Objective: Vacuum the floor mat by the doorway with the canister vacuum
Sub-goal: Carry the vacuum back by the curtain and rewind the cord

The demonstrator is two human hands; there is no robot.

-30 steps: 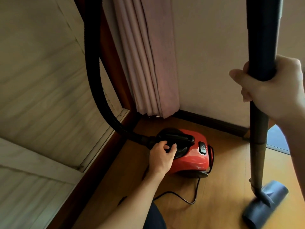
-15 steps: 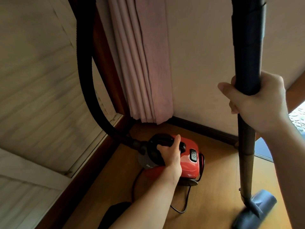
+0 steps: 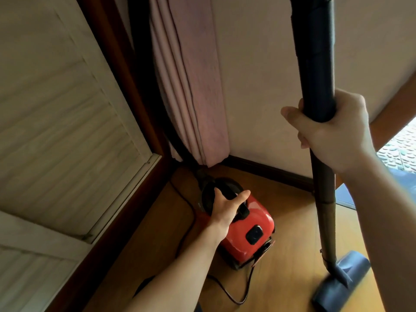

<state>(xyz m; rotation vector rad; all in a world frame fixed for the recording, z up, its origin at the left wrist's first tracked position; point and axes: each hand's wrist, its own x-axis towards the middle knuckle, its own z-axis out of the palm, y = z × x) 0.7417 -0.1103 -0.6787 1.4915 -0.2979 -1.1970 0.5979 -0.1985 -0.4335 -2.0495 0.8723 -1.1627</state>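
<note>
Left hand [image 3: 226,204] now grasps the top handle of the canister [image 3: 252,219], which has turned in the far corner. Right hand [image 3: 335,131] grips the wand [image 3: 315,64]. Relocation judged underway; vacuuming not begun.

One wide-angle view, worn on the head, looks steeply down into a room corner. The wall [image 3: 258,86] fills the top, the floor [image 3: 292,221] the bottom. The right hand [image 3: 333,134] on the wand [image 3: 315,64] is close to the lens; the left hand [image 3: 225,206] and vacuum [image 3: 258,213] lie farther below.
</note>
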